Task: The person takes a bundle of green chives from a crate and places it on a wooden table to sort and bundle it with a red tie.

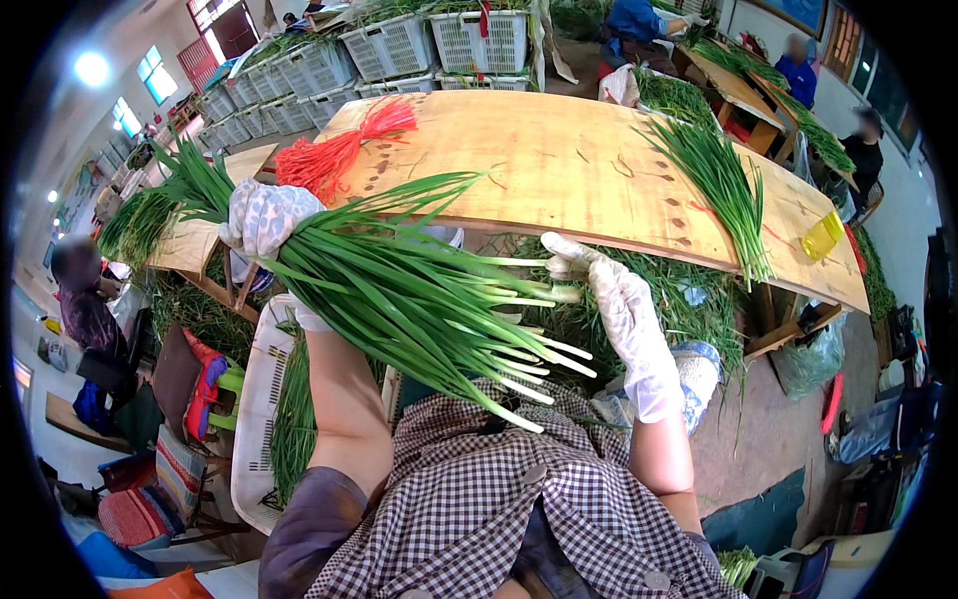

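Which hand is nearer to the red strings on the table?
Left: the left hand, gripping the leafy bunch, is beside the red strings; the right hand, near the stem ends, is well to their right.

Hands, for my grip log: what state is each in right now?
Left hand: closed around the greens.
Right hand: partly curled by the stem ends; whether it grips any cannot be told.

The fisheye camera on my head faces forward and steeply down. My checked shirt occupies the near lower edge. My left hand and right hand sit at close range; the table lies beyond, the crates farther off.
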{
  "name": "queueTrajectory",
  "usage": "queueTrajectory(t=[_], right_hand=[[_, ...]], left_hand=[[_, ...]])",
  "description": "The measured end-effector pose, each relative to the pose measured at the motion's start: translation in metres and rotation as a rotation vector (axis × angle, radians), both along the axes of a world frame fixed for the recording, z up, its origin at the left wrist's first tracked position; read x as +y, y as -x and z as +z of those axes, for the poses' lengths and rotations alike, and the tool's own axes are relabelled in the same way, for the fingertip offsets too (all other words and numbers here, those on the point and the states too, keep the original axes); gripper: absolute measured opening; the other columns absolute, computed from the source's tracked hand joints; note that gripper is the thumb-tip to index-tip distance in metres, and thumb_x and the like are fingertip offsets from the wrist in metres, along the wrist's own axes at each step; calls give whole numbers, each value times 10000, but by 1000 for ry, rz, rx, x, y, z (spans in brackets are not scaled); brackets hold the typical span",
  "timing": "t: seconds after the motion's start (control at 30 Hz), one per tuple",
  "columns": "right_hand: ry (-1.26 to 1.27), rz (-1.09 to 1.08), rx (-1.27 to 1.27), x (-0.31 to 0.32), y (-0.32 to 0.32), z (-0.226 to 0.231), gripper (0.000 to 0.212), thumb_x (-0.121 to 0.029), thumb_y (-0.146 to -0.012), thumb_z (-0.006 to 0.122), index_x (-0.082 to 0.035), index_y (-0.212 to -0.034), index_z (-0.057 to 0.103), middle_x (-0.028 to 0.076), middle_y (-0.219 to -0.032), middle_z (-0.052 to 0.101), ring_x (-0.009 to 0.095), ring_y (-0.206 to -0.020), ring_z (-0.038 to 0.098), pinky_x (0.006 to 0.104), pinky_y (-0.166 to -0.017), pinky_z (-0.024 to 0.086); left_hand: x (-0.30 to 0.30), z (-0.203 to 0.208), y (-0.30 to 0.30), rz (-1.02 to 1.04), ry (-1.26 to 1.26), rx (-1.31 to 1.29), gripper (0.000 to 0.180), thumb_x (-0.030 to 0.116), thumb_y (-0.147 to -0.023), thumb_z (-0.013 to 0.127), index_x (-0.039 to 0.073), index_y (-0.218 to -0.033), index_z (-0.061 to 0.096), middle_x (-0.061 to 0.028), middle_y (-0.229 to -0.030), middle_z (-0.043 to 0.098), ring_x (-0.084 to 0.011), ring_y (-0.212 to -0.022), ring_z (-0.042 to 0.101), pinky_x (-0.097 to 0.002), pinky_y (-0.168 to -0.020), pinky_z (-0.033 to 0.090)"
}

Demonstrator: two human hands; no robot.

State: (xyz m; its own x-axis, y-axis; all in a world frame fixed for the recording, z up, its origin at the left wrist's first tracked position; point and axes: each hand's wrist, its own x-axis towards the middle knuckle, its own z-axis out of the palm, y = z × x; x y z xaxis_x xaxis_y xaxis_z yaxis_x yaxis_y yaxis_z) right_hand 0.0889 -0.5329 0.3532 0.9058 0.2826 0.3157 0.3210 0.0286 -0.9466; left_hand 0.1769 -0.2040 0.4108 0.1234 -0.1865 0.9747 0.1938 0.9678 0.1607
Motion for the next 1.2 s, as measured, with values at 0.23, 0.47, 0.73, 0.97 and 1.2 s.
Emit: queueTrajectory(t=[0.23,0.47,0.73,0.97,1.2], right_hand=[[619,-105,-608,17,11,-20,267,-311,-823,614,-199,-1056,680,62,-651,530,273,-640,574,383,-573,465],[-80,98,91,-3,24,-27,371,-275,-977,470,47,-1074,627,120,-1153,635,162,-1035,593,286,-904,459],[664,-49,-663,9,34,-10,276,-231,-724,702,-138,-984,693,57,-980,683,237,-911,636,355,-814,496],[1028,-795,-446,-70,-5,-76,102,-162,-794,616,-146,-735,698,66,-667,663,254,-600,645,368,-532,497],[241,-189,217,-63,-2,-53,335,-147,-831,646,-25,-1143,638,122,-1081,667,192,-1001,621,304,-880,473]], left_hand=[[-5,-1,2,3,-21,5,204,160,-870,602,115,-704,493,22,-567,566,-79,-493,539,-220,-580,485],[-17,6,2,-45,-15,-27,172,150,-855,617,69,-722,545,-36,-600,611,-104,-489,578,-218,-523,516],[-22,10,-2,-163,-12,-98,149,114,-819,643,50,-724,547,-76,-609,607,-142,-506,588,-250,-549,546],[-28,16,8,-127,1,-53,147,107,-828,625,58,-716,543,-64,-624,613,-127,-525,587,-258,-582,542],[-26,25,35,-77,11,-15,151,100,-838,606,67,-708,538,-53,-638,619,-113,-544,587,-267,-614,538]])
